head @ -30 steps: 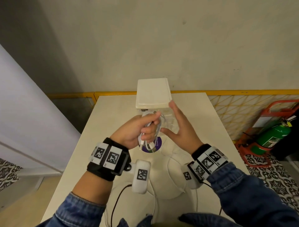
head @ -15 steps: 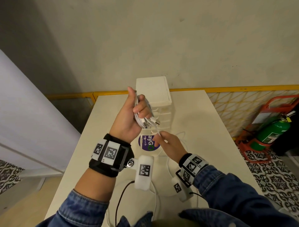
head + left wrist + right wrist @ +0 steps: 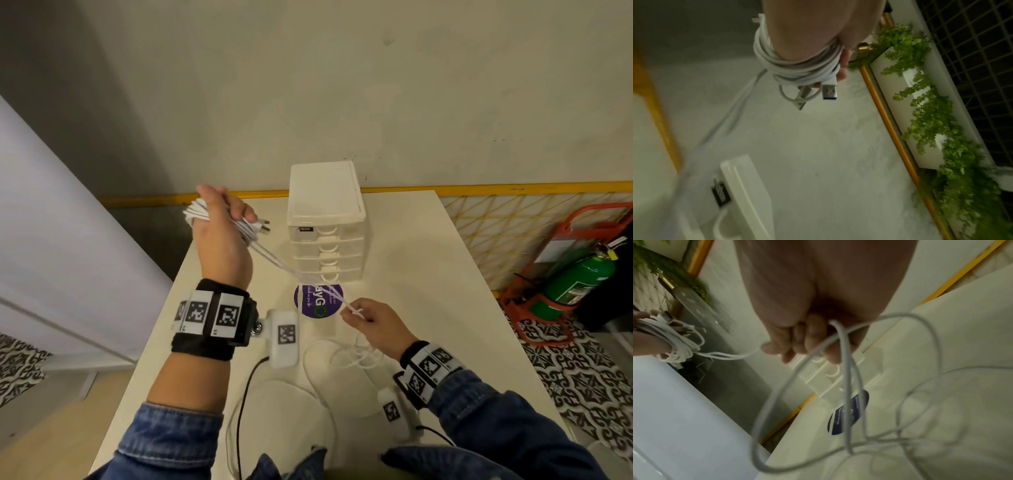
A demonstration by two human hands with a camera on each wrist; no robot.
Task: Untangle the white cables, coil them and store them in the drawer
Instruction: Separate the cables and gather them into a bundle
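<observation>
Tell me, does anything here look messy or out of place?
Nothing looks damaged. Loose white cable lies in untidy loops on the table, running taut through the right hand to the coil in the left hand.

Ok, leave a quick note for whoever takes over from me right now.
Left hand: raised, grips the coiled white cables, plugs sticking out.
Right hand: pinches the strands stretched from that coil, low over the table.
Slack cable lies looped on the table near you.
Drawer unit: all drawers shut.
Done: part coiled.
Left: wind in the slack, open a drawer, store the coil.
</observation>
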